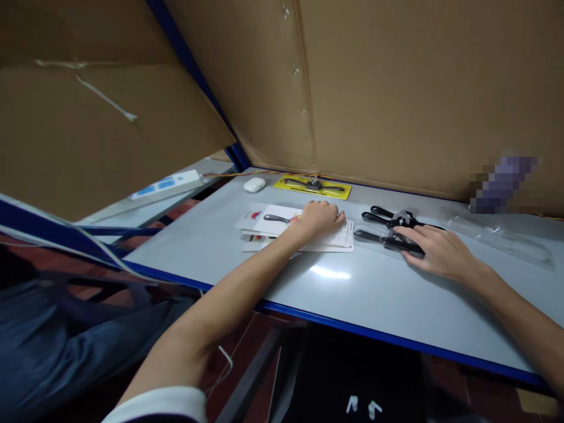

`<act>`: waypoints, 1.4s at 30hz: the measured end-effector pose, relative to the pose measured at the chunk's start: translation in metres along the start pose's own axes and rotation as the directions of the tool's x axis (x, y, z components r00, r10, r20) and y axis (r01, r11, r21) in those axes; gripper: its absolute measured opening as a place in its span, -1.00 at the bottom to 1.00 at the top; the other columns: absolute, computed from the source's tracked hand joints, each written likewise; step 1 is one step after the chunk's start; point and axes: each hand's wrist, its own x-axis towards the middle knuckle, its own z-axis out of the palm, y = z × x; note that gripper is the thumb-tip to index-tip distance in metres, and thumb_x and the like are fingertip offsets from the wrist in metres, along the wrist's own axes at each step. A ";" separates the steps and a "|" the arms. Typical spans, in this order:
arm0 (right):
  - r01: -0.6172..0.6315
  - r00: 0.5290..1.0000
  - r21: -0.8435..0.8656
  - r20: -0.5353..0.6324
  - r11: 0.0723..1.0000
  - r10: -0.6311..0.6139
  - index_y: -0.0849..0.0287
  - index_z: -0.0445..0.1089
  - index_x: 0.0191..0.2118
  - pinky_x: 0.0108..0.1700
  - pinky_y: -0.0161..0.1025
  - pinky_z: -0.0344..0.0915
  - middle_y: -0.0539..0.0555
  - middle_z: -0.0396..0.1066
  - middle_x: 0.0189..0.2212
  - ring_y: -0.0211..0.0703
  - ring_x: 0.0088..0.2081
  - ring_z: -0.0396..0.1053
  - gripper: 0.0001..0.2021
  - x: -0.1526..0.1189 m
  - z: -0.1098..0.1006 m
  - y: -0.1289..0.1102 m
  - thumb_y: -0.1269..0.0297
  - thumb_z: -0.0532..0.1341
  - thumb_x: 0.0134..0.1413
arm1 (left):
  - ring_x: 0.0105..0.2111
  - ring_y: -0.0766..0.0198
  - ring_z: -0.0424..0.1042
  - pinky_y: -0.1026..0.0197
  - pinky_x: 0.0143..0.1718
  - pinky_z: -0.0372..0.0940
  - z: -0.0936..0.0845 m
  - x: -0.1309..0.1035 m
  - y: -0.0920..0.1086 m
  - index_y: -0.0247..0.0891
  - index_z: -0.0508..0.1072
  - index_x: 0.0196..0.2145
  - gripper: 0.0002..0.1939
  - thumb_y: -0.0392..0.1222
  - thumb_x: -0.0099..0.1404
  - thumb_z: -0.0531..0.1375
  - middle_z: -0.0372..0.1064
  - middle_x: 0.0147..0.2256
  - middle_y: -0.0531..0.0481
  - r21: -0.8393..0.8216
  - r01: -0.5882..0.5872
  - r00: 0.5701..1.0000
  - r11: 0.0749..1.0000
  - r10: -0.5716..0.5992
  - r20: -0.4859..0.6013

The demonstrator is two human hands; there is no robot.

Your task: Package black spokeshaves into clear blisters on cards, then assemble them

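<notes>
My left hand (321,218) rests on a stack of white printed cards (275,212), fingers curled over their right part. The top card carries a picture of a dark tool handle. To the right, my right hand (438,249) has its fingers closed around a black spokeshave (372,237), which seems to lie in a clear plastic sleeve. Just behind it lie more black spokeshaves (402,219) with grey metal parts, overlapping so that I cannot count them. My fingers hide part of the nearer tool.
A yellow card (291,185) with a spokeshave on it lies at the back, beside a white earbud case (254,185). Clear plastic sleeves (506,238) lie at right. Cardboard walls (396,100) border the table. A power strip (167,184) and another person's leg (88,346) are at left.
</notes>
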 end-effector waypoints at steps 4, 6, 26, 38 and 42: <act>-0.049 0.997 -0.065 -0.060 0.997 0.045 0.15 0.42 0.27 -0.38 -0.17 0.25 0.14 0.60 -0.25 0.02 -0.27 0.54 -0.56 -0.003 0.007 -0.008 0.19 0.15 0.36 | 0.08 -0.17 0.56 -0.02 0.07 0.37 -0.002 0.000 0.000 -0.42 0.64 0.01 -0.41 -0.04 0.57 -0.12 0.57 0.02 -0.42 0.000 0.006 1.000 1.000 -0.006 0.021; -0.039 0.994 -0.069 -0.109 0.997 0.031 0.19 0.43 0.27 -0.38 -0.17 0.28 0.14 0.60 -0.27 0.02 -0.27 0.54 -0.57 -0.005 0.010 -0.010 0.21 0.15 0.38 | 0.08 -0.18 0.55 -0.02 0.04 0.38 -0.002 0.000 -0.001 -0.42 0.64 0.01 -0.40 -0.02 0.57 -0.13 0.57 0.03 -0.42 -0.002 0.007 1.000 1.000 -0.007 0.027; -0.583 0.778 -0.183 0.155 0.792 0.609 0.17 0.26 0.42 -0.06 0.01 0.28 0.39 0.46 0.07 0.30 0.06 0.41 -0.39 -0.066 -0.029 0.110 -0.08 0.06 0.46 | -0.16 -0.03 0.56 0.13 -0.26 0.24 0.014 0.023 -0.033 -0.24 0.62 -0.21 -0.41 0.12 0.56 -0.12 0.61 -0.16 -0.27 -0.138 -0.133 0.981 0.981 0.111 -0.156; -0.782 0.501 -0.210 0.348 0.587 0.792 0.20 0.14 0.42 -0.12 0.03 0.22 0.46 0.43 0.24 0.33 0.11 0.45 -0.34 -0.077 -0.033 0.123 0.06 0.15 0.28 | -0.22 0.08 0.49 0.13 -0.23 0.22 0.034 0.040 -0.038 -0.27 0.65 -0.20 -0.41 0.08 0.54 -0.10 0.56 -0.21 -0.21 -0.251 -0.175 0.949 0.952 0.096 -0.299; -0.798 0.503 -0.195 0.305 0.570 0.809 0.23 0.19 0.36 -0.18 0.04 0.21 0.51 0.42 0.22 0.37 0.09 0.45 -0.35 -0.075 -0.032 0.119 -0.02 0.14 0.28 | -0.34 0.12 0.46 0.14 -0.29 0.16 0.034 0.039 -0.034 -0.27 0.63 -0.30 -0.35 0.15 0.55 -0.13 0.55 -0.34 -0.14 -0.323 -0.098 0.964 0.941 0.010 -0.264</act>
